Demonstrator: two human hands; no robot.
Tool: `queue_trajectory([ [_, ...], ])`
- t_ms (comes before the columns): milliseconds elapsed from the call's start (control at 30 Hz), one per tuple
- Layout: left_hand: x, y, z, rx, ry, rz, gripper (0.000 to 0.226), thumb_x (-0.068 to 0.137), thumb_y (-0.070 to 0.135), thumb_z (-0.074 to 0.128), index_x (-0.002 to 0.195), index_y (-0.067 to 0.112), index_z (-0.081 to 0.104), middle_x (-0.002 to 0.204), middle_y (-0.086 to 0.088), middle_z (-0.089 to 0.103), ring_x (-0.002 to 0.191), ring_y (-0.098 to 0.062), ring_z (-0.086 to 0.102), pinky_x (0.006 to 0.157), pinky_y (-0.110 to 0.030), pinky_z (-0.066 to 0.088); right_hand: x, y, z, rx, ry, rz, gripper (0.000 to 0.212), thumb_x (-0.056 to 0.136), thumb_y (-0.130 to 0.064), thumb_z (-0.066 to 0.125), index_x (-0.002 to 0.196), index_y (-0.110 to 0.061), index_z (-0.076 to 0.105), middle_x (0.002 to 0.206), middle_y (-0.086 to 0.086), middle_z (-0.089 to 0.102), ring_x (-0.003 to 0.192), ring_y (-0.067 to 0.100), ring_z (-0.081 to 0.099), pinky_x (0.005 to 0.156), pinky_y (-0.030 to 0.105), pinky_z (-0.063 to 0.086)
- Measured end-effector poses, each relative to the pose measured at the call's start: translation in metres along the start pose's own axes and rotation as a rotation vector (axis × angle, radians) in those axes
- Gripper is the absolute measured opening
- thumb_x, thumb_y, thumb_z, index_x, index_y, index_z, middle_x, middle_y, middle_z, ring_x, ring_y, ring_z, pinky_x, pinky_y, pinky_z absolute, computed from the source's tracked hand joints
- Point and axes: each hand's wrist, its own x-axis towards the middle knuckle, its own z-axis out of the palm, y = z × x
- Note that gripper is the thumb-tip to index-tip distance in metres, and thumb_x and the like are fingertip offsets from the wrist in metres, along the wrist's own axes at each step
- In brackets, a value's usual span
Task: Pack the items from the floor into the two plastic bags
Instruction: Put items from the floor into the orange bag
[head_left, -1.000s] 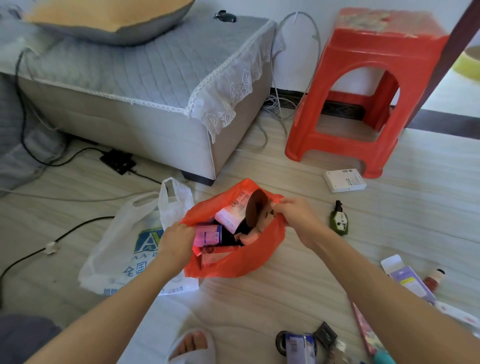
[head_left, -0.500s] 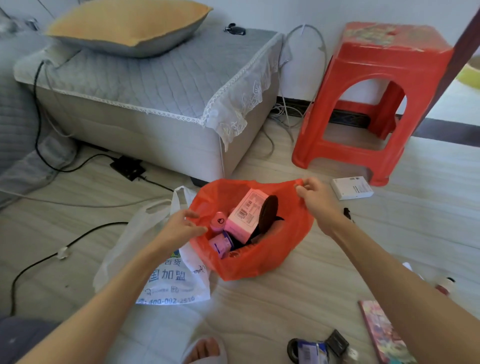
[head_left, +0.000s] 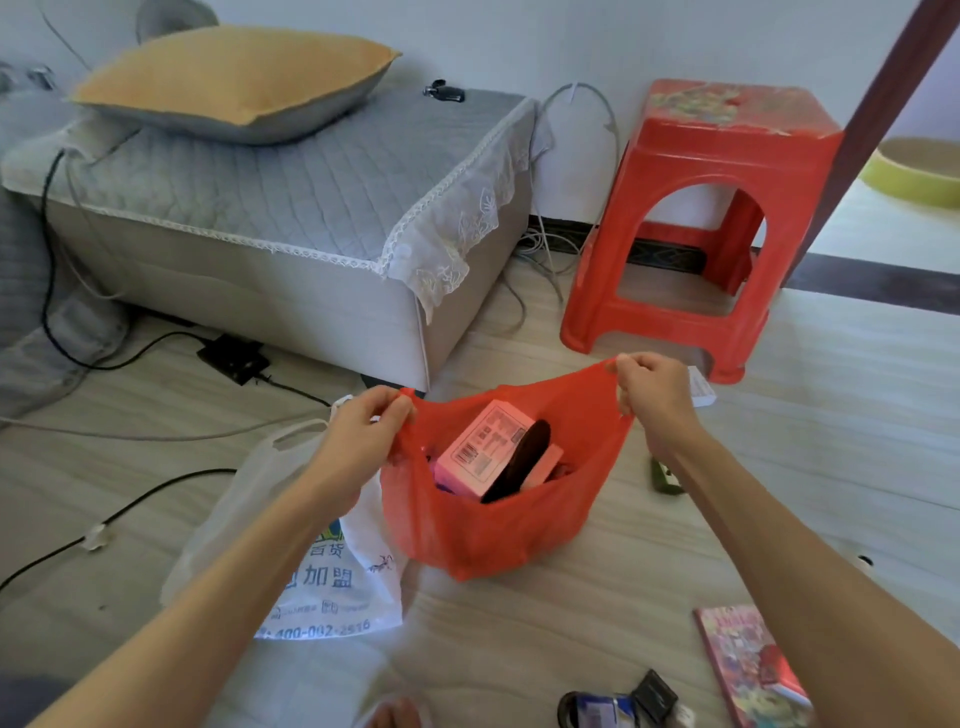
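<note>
- I hold the red bag (head_left: 488, 525) by its two handles: my left hand (head_left: 358, 441) pinches the left handle and my right hand (head_left: 652, 397) pinches the right one, the fingers of both curled tight on the thin plastic. The bag is stretched open between them, and its bottom seems to touch the floor (head_left: 571, 634) or hang just above it; I cannot tell which.
- Inside I see a pink box (head_left: 483, 449) leaning and a dark oval thing (head_left: 519, 460) standing against it, with smaller things below them.
- Risk, as I judge it: the plastic is thin and the box has hard corners. If I pull the handles further apart or lift quickly, a handle could stretch or tear, or a corner could push through the wall.
- The dark oval thing stands high, near the rim. If the bag tilts, it could slide out.
- The white bag (head_left: 291, 545) lies flat on the floor just beside the red one, partly under my left forearm. It looks almost empty, so putting more into the red bag would overload it.
- Several things are not yet packed: a colourful booklet (head_left: 748, 670), a small dark pile (head_left: 618, 704) at the lower edge, a green bottle (head_left: 665, 475) and a white box (head_left: 701, 387) behind my right hand. I could forget the hidden ones.
- Compared with half a second ago: both hands are now higher and wider apart, the mouth of the bag is pulled into a long opening, and the left hand now really grips the handle instead of only reaching to the rim. The red stool (head_left: 717, 218) has not moved.
</note>
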Motion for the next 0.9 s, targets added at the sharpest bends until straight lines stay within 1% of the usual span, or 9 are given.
queue_trajectory([
  [133,0.006,-0.007,0.017,0.011,-0.008,0.035,0.025,0.093,0.013,0.049,0.07,0.016,0.056,0.063,0.001,0.052,0.051,-0.005,0.045,0.053,-0.02,0.038,0.002,0.012,-0.023,0.005,0.093,0.012,0.027,0.089,-0.013,0.052,0.062,-0.014,0.056,0.054,-0.002,0.043,0.052,0.013,0.038,0.053,0.028,0.032],
  [167,0.005,-0.01,0.022,0.018,-0.02,0.035,0.023,0.093,0.014,0.05,0.072,0.014,0.056,0.063,0.001,0.053,0.054,-0.007,0.046,0.056,-0.021,0.039,0.0,0.017,-0.028,-0.022,0.077,0.015,0.026,0.088,-0.014,0.054,0.063,-0.014,0.056,0.055,-0.002,0.044,0.052,0.013,0.039,0.053,0.028,0.033],
  [267,0.0,-0.03,0.035,0.033,0.026,-0.003,0.017,0.092,0.02,0.053,0.081,0.009,0.059,0.065,-0.001,0.054,0.063,-0.016,0.048,0.065,-0.036,0.042,-0.005,0.033,-0.039,-0.156,-0.004,0.051,0.014,0.083,-0.016,0.06,0.071,-0.01,0.062,0.058,0.002,0.052,0.059,0.019,0.048,0.061,0.034,0.039],
  [367,-0.012,-0.044,0.039,0.103,0.123,-0.023,0.014,0.091,0.026,0.053,0.081,0.018,0.058,0.064,0.001,0.053,0.061,-0.018,0.049,0.059,-0.031,0.04,-0.01,0.041,-0.052,-0.253,-0.047,0.109,0.015,0.081,-0.015,0.061,0.089,-0.004,0.066,0.062,0.005,0.057,0.057,0.022,0.054,0.058,0.033,0.045],
  [467,-0.023,-0.046,0.039,0.174,0.133,-0.019,0.015,0.091,0.026,0.054,0.077,0.022,0.055,0.066,0.0,0.055,0.062,-0.018,0.05,0.057,-0.03,0.038,-0.018,0.044,-0.062,-0.348,-0.095,0.134,0.012,0.08,-0.013,0.061,0.089,-0.005,0.065,0.061,0.007,0.061,0.05,0.02,0.058,0.055,0.033,0.049],
  [600,-0.028,-0.033,0.035,0.295,0.076,-0.067,0.021,0.091,0.026,0.053,0.091,0.009,0.064,0.077,-0.008,0.065,0.078,-0.026,0.061,0.073,-0.036,0.048,-0.031,0.037,-0.067,-0.497,-0.157,0.089,0.014,0.08,-0.014,0.062,0.094,-0.009,0.064,0.076,0.009,0.068,0.07,0.022,0.064,0.072,0.034,0.053],
  [733,-0.028,-0.003,0.026,0.405,-0.107,-0.097,0.021,0.089,0.024,0.054,0.094,0.007,0.065,0.089,-0.014,0.068,0.092,-0.032,0.063,0.085,-0.038,0.05,-0.049,0.009,-0.078,-0.59,-0.233,0.023,0.021,0.086,-0.02,0.058,0.102,-0.009,0.065,0.094,0.007,0.065,0.086,0.018,0.057,0.067,0.025,0.043],
  [800,-0.036,0.024,0.028,0.516,-0.189,0.017,0.032,0.09,0.028,0.054,0.114,0.007,0.058,0.109,-0.01,0.064,0.104,-0.027,0.059,0.089,-0.03,0.045,-0.063,-0.004,-0.084,-0.656,-0.285,-0.01,0.028,0.089,-0.029,0.055,0.108,-0.009,0.062,0.106,0.009,0.065,0.09,0.018,0.056,0.074,0.026,0.042],
  [900,-0.057,0.067,0.038,0.676,-0.217,0.384,0.048,0.091,0.029,0.052,0.134,0.011,0.041,0.134,-0.009,0.045,0.121,-0.025,0.046,0.099,-0.032,0.035,-0.089,-0.019,-0.1,-0.827,-0.307,-0.109,0.043,0.092,-0.038,0.049,0.127,-0.012,0.049,0.123,0.01,0.059,0.107,0.024,0.056,0.086,0.031,0.042],
])
